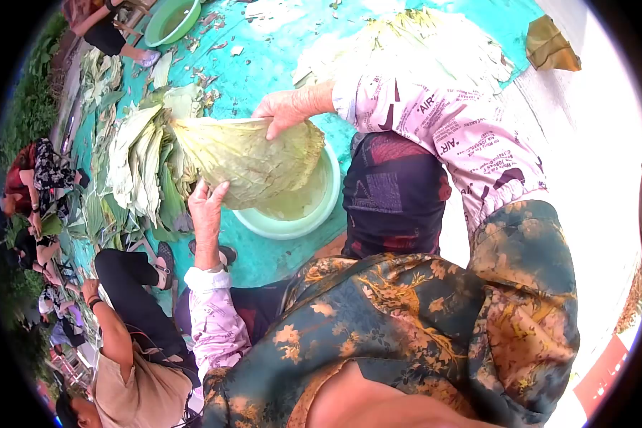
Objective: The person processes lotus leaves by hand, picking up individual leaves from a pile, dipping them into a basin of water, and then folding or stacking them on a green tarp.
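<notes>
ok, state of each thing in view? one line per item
held leaf: spread out, over part of the near basin
right hand: closed on leaf's upper edge
left hand: at leaf's lower edge, grip unclear
near basin: upright, holds cloudy liquid
far basin: upright, contents unclear
leaf heap: loose, limp
pale leaf pile: fanned out
tarp: spread, scraps on it

We see the right hand (284, 112) gripping a large pale leaf (253, 160) by its upper edge, left hand (207, 212) at the lower edge, partly over a light green basin (287, 230) with liquid. Leaf pile (132, 167) just beside, turquoise sheet (253, 68) underneath; seated person (143, 374) nearby.
</notes>
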Motion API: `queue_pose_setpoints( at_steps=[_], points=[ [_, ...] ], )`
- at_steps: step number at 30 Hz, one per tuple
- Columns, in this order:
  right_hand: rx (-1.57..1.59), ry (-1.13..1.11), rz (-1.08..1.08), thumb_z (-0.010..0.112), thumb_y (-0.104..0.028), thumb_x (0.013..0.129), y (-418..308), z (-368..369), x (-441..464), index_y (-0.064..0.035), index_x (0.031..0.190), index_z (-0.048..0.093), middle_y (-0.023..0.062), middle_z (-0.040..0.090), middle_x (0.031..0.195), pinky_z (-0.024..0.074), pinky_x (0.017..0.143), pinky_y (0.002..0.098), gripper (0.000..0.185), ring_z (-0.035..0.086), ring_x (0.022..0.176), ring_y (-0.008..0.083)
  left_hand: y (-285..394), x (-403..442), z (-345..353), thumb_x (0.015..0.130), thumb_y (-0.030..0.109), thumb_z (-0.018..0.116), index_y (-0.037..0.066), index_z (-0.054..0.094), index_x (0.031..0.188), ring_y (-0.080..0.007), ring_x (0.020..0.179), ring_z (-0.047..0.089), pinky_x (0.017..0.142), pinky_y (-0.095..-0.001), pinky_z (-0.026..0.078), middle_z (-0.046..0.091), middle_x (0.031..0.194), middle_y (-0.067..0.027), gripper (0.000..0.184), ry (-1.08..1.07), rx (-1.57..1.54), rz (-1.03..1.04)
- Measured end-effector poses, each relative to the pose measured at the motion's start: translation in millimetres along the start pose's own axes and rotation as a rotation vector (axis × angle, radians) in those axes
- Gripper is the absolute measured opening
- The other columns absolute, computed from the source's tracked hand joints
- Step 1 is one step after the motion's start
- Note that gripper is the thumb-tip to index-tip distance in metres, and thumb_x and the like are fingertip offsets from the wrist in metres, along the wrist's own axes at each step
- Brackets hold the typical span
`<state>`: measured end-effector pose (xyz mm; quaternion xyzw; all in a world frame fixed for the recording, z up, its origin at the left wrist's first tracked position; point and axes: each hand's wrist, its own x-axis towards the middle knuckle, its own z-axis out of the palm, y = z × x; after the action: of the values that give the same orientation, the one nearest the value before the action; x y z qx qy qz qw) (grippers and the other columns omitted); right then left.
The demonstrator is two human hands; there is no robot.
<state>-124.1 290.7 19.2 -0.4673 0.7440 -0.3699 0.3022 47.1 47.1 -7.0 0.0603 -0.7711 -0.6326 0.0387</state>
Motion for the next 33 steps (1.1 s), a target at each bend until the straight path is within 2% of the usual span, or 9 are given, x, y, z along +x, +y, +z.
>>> queue_pose_setpoints(
  at_steps=[7,12,14,17,19,22,25,26,33],
  points=[
    [0.0,0.415,-0.025,0.066,-0.023,0.075,28.4,-0.2,-89.0,-0.0016,0.099,0.058,0.0113,0.062,0.083,0.0458,0.073,0.0331,0.033,0.058,0.079,0.0167,26.6,12.1,54.8,0.08,0.004,0.065,-0.003,0.056,0.111,-0.0084,0.088,0.055,0.081,-0.0228,0.043,0.062,0.1,-0.0026,0.033,-0.171,-0.057,-0.065],
    [0.174,0.668,0.184,0.063,-0.019,0.079,12.9,-0.1,-170.7,-0.0033,0.108,0.058,0.0048,0.064,0.089,0.0453,0.077,0.028,0.032,0.057,0.082,0.0117,51.2,44.5,113.9,0.079,0.002,0.064,-0.003,0.057,0.109,-0.009,0.085,0.057,0.076,-0.0229,0.046,0.063,0.098,-0.0044,0.032,-0.352,-0.105,-0.075],
    [0.144,0.725,0.344,0.061,-0.017,0.081,6.9,-21.0,-208.1,-0.0028,0.108,0.058,0.0042,0.063,0.089,0.0454,0.077,0.027,0.031,0.056,0.082,0.0101,69.7,67.6,153.9,0.078,0.003,0.065,-0.003,0.059,0.107,-0.0094,0.082,0.058,0.074,-0.0234,0.047,0.064,0.096,-0.0049,0.03,-0.43,-0.135,-0.095],
    [0.137,0.848,0.391,0.061,-0.017,0.08,12.2,-43.8,-251.2,-0.0027,0.107,0.058,0.0054,0.063,0.085,0.0457,0.075,0.0279,0.03,0.056,0.078,0.0112,80.3,98.4,207.6,0.079,0.004,0.064,-0.002,0.058,0.107,-0.0106,0.082,0.059,0.074,-0.0232,0.047,0.064,0.096,-0.0052,0.03,-0.546,-0.146,-0.127],
    [0.206,0.97,0.405,0.061,-0.019,0.079,24.8,-53.7,-275.7,-0.003,0.102,0.06,0.0073,0.063,0.082,0.0461,0.072,0.0294,0.028,0.057,0.075,0.0136,76.9,119.0,247.4,0.077,0.005,0.066,-0.003,0.057,0.108,-0.0125,0.084,0.059,0.075,-0.0249,0.048,0.064,0.095,-0.0066,0.033,-0.561,-0.104,-0.074],
    [0.012,0.965,0.618,0.062,-0.022,0.078,65.9,-71.9,-297.0,-0.0025,0.101,0.06,0.0101,0.064,0.086,0.0464,0.072,0.0326,0.03,0.059,0.077,0.0193,51.7,148.8,297.7,0.072,0.007,0.07,-0.003,0.05,0.117,-0.018,0.093,0.058,0.079,-0.0294,0.047,0.06,0.105,-0.013,0.05,-0.52,0.188,0.072],
    [-0.219,0.928,0.778,0.062,-0.026,0.077,153.4,-66.4,-300.7,-0.0046,0.101,0.059,0.0139,0.063,0.091,0.0467,0.074,0.0376,0.032,0.06,0.084,0.0277,23.1,144.3,307.5,0.065,0.013,0.074,0.004,0.042,0.124,-0.0302,0.105,0.052,0.088,-0.0389,0.043,0.053,0.114,-0.0174,0.067,-0.376,0.503,0.214],
    [-0.255,0.937,0.847,0.062,-0.027,0.077,163.3,-62.4,-303.2,-0.0054,0.101,0.059,0.0147,0.063,0.092,0.0466,0.074,0.0392,0.032,0.059,0.086,0.0297,22.9,139.9,308.1,0.066,0.014,0.073,0.008,0.033,0.13,-0.0341,0.114,0.045,0.095,-0.0426,0.036,0.046,0.123,-0.0182,0.075,-0.429,0.557,0.185],
    [-0.44,1.014,1.118,0.062,-0.029,0.077,133.6,-44.9,-288.4,-0.0087,0.096,0.055,0.016,0.062,0.092,0.0468,0.074,0.0437,0.029,0.059,0.089,0.0344,18.4,80.4,299.3,0.069,0.02,0.071,0.015,0.035,0.133,-0.0329,0.126,0.032,0.099,-0.0443,0.031,0.031,0.138,-0.0149,0.074,-0.492,0.914,0.59]
  ],
)
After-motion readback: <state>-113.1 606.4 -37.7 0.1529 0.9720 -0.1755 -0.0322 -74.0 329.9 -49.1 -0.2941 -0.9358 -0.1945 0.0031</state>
